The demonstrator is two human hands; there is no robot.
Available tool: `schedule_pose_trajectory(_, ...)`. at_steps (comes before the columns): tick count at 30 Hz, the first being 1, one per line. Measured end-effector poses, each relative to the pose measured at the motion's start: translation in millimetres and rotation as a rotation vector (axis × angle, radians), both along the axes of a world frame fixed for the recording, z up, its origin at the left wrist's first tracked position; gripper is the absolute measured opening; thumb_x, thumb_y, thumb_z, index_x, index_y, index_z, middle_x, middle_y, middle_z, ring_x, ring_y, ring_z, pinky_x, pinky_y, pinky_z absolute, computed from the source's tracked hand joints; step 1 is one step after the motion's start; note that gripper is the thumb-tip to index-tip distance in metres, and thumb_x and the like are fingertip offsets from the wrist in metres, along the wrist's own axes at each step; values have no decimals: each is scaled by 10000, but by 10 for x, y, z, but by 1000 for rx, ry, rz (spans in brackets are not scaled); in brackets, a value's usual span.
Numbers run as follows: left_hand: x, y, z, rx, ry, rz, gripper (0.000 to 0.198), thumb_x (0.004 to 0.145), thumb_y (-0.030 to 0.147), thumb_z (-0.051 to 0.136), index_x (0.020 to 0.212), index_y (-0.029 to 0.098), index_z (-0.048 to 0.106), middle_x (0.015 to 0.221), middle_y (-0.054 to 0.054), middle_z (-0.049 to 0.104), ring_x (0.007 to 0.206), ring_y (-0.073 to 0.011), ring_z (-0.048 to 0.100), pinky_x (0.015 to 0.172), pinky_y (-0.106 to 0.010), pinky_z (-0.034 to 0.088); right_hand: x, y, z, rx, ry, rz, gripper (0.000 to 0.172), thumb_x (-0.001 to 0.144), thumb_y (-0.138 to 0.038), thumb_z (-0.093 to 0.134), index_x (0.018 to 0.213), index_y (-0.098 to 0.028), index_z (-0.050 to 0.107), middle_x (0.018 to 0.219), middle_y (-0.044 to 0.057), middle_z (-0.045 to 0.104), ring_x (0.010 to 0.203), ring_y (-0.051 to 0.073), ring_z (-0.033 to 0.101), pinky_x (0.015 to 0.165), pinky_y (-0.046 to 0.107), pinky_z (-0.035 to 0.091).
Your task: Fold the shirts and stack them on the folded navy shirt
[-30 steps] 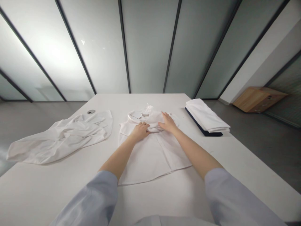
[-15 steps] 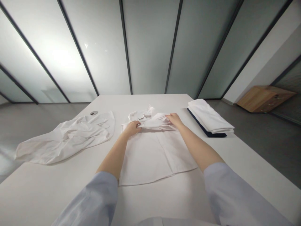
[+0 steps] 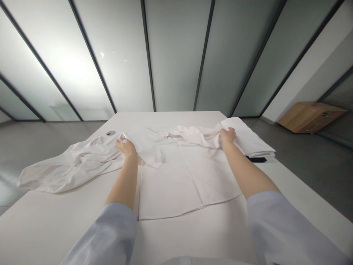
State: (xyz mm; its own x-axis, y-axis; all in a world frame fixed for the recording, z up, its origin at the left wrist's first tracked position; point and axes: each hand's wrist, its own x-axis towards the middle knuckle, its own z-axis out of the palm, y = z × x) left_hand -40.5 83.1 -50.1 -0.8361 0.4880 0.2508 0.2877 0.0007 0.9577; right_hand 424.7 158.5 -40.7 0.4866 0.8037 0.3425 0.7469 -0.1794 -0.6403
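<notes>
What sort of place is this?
Probably an office-style workroom used for folding clothes: frosted glass partitions surround a long white table, with a stack of folded white garments beside a white shirt spread out.

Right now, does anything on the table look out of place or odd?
The white shirt looks odd: its upper part is bunched and pulled sideways between the left hand and right hand, overlapping the crumpled white cloth and the folded white stack.

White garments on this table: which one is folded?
The folded stack at far right, on a dark navy board. The cloth at left lies crumpled; the middle shirt is spread out, its top edge lifted by left hand and right hand.
</notes>
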Motion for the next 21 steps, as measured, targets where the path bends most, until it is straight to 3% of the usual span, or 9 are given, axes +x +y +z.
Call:
schedule_pose_trajectory(2,52,-62,66,-31,197,101,491,836,269,391,1306,125,380,1299,-177,489,1278,-278,407,1057,-446,318,-62,-86,-9,69,-75,-66,555,843,-312,380,1346,-79,420,1265,235,504,1151,341,483,919,485,399)
schedule_pose_trajectory(4,197,-108,164,-41,393,61,464,834,235,398,1286,135,428,1326,-161,497,1302,-262,398,1086,-427,296,-231,-178,-12,137,-189,57,504,862,-305,371,1308,-93,470,1294,211,506,1200,320,448,987,460,351)
schedule_pose_trajectory(7,506,-131,252,-166,612,-372,359,879,280,370,1168,165,549,1135,-111,642,1111,-221,574,985,-358,416,-551,-308,-70,37,-414,398,435,883,-335,387,1233,-136,552,1294,160,538,1223,276,443,1033,393,317)
schedule_pose_trajectory(9,708,-141,201,-349,746,-663,387,879,366,411,1172,171,572,1134,-111,658,1090,-229,593,955,-348,439,-718,-389,-165,-140,-523,495,467,886,-398,419,1265,-152,541,1351,159,504,1262,295,415,1038,420,312)
schedule_pose_trajectory(10,793,-150,141,-455,812,-738,437,868,416,438,1209,172,561,1208,-125,631,1149,-251,562,976,-369,425,-775,-428,-224,-237,-557,504,502,891,-433,422,1299,-157,517,1388,165,472,1283,313,396,1035,448,313)
schedule_pose_trajectory(12,917,-176,-13,-659,915,-765,571,854,508,444,1318,178,487,1390,-155,500,1298,-309,432,1035,-463,361,-843,-506,-342,-386,-587,481,565,911,-490,382,1367,-166,457,1457,178,394,1322,342,352,1028,502,308)
schedule_pose_trajectory(15,980,-211,-213,-837,1030,-786,667,867,589,364,1416,211,375,1528,-161,302,1404,-335,261,1082,-584,226,-878,-627,-449,-453,-597,433,595,936,-513,311,1417,-175,401,1509,175,317,1353,354,310,1035,541,283)
schedule_pose_trajectory(18,929,-217,-280,-859,1084,-827,690,877,628,299,1447,240,333,1570,-138,201,1426,-334,204,1090,-609,170,-891,-759,-432,-457,-618,407,595,931,-523,326,1393,-164,436,1464,191,382,1306,369,374,1007,551,309)
schedule_pose_trajectory(21,823,-193,-238,-814,1120,-888,692,872,640,309,1440,246,344,1562,-127,235,1419,-321,229,1093,-577,196,-882,-873,-322,-461,-665,433,575,914,-556,362,1269,-151,564,1323,212,525,1220,383,459,957,560,343)
